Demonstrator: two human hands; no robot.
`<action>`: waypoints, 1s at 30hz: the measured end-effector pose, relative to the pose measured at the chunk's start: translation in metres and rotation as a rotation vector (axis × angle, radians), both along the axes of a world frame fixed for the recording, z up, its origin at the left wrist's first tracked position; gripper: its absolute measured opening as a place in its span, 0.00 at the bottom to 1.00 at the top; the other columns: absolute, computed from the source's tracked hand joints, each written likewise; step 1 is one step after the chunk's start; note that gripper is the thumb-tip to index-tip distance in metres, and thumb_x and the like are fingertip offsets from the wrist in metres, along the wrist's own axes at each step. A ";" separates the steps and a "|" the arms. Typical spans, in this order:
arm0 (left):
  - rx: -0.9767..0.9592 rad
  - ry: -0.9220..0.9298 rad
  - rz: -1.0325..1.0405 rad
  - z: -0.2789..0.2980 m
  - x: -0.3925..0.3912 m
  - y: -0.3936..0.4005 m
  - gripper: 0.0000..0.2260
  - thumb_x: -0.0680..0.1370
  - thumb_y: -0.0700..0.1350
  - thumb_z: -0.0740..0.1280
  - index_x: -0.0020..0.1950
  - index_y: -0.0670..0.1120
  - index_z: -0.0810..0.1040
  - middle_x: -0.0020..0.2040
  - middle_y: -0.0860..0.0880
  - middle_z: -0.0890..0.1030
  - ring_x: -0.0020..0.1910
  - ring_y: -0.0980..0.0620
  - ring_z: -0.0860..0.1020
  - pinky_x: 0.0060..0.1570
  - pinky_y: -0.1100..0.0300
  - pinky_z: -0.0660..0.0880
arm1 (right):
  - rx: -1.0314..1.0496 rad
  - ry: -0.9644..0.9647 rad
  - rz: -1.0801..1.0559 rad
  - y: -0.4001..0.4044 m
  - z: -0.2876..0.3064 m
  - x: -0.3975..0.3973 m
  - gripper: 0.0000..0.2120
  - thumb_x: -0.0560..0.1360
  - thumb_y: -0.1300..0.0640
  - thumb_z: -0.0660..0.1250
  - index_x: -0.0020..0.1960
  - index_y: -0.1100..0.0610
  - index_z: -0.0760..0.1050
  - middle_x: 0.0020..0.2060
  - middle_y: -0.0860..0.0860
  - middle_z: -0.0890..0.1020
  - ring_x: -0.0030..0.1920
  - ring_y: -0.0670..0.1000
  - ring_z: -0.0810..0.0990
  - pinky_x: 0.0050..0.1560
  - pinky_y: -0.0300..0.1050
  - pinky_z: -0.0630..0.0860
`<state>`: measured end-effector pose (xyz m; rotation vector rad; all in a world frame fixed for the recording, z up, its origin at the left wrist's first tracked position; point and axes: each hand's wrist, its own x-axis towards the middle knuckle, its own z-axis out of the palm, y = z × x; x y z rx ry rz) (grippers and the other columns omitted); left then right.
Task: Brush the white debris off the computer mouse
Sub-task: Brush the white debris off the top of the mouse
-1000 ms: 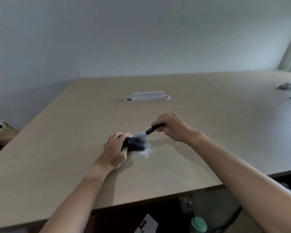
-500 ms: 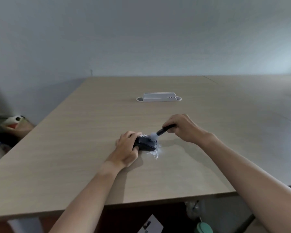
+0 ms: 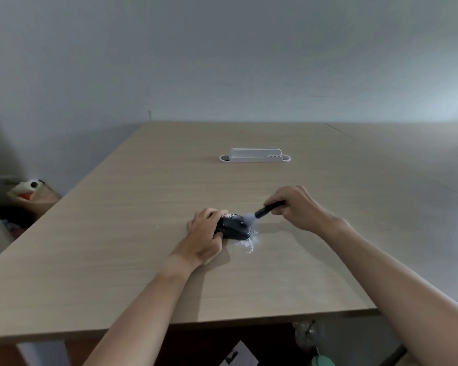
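black rounded mouse, white powdery debris

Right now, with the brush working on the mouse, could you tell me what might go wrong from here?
1. White debris already lies on the table beside the mouse; further strokes may only spread it wider.
2. Flecks remain on the mouse's top next to the left hand, whose fingers may shield some from the brush.
3. The right hand holds the brush at a low angle, so its bristles could push powder into the button seams.
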<state>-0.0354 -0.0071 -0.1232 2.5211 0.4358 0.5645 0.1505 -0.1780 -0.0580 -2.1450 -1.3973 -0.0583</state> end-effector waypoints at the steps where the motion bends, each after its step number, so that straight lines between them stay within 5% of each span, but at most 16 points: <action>1: 0.000 -0.001 -0.001 0.000 0.000 0.000 0.27 0.68 0.44 0.56 0.68 0.52 0.69 0.63 0.52 0.70 0.65 0.50 0.64 0.61 0.57 0.55 | 0.039 0.022 -0.022 0.002 0.002 -0.002 0.12 0.69 0.68 0.71 0.49 0.57 0.84 0.42 0.51 0.84 0.45 0.52 0.79 0.47 0.44 0.72; 10: -0.069 -0.022 0.008 0.003 -0.005 -0.003 0.34 0.72 0.39 0.61 0.77 0.49 0.53 0.69 0.50 0.68 0.68 0.48 0.62 0.65 0.56 0.52 | -0.086 -0.118 0.126 0.034 0.002 -0.028 0.16 0.72 0.67 0.67 0.54 0.51 0.82 0.45 0.51 0.81 0.48 0.53 0.78 0.48 0.52 0.77; 14: -0.086 -0.011 -0.004 0.005 -0.004 -0.003 0.35 0.69 0.42 0.58 0.77 0.49 0.54 0.66 0.49 0.69 0.66 0.48 0.63 0.65 0.55 0.52 | -0.155 -0.143 0.125 0.024 0.019 -0.006 0.20 0.67 0.72 0.66 0.49 0.52 0.84 0.44 0.50 0.83 0.45 0.51 0.80 0.47 0.52 0.79; 19: -0.062 -0.014 -0.009 0.003 -0.003 -0.001 0.34 0.68 0.44 0.58 0.76 0.51 0.57 0.65 0.50 0.69 0.66 0.49 0.63 0.65 0.56 0.53 | -0.030 -0.146 0.083 0.032 0.021 -0.006 0.15 0.70 0.67 0.69 0.50 0.51 0.83 0.39 0.46 0.79 0.44 0.51 0.77 0.46 0.52 0.77; 23: -0.063 -0.068 -0.018 0.003 -0.003 -0.002 0.28 0.69 0.38 0.63 0.66 0.57 0.63 0.59 0.57 0.71 0.61 0.53 0.66 0.63 0.54 0.58 | -0.064 -0.151 0.137 0.044 0.012 -0.026 0.15 0.71 0.68 0.66 0.50 0.52 0.82 0.41 0.48 0.79 0.46 0.52 0.77 0.48 0.53 0.77; 30: -0.057 0.000 0.000 0.001 -0.002 0.000 0.35 0.69 0.45 0.58 0.76 0.49 0.55 0.67 0.49 0.68 0.68 0.48 0.62 0.68 0.53 0.52 | -0.121 -0.072 0.089 0.029 0.021 -0.008 0.15 0.68 0.72 0.69 0.50 0.57 0.84 0.45 0.55 0.84 0.47 0.55 0.81 0.49 0.49 0.77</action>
